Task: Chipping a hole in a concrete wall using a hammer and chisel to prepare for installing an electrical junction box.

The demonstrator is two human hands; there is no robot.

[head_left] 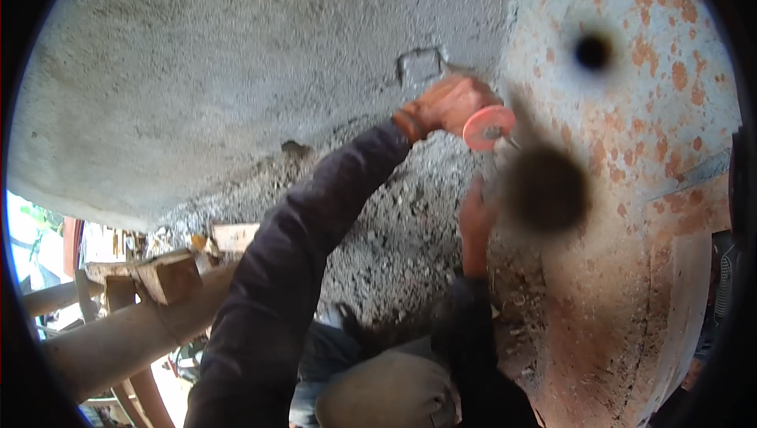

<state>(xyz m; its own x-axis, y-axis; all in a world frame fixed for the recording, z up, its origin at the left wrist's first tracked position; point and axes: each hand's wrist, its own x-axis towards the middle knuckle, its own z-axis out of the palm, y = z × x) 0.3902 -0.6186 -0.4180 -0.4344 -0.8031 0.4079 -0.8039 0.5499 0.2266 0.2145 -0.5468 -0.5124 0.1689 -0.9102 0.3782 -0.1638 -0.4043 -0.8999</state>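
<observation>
My left hand (pixel 448 103) is raised against the grey plastered wall (pixel 236 73) and grips a chisel with a round pink hand guard (pixel 489 127). The chisel tip is hidden behind the guard. Just above the hand, a small square outline (pixel 420 65) is cut into the plaster. My right hand (pixel 475 215) is lower and holds a hammer by its handle. Its dark head (pixel 544 187) is blurred and sits close to the right of the pink guard.
The wall on the right (pixel 662 136) is pale with orange patches and has a dark round hole (pixel 593 51). Grey rubble (pixel 394 223) lies below the wall. Wooden blocks and poles (pixel 162 278) lie at the lower left. My knee (pixel 386 388) is at the bottom.
</observation>
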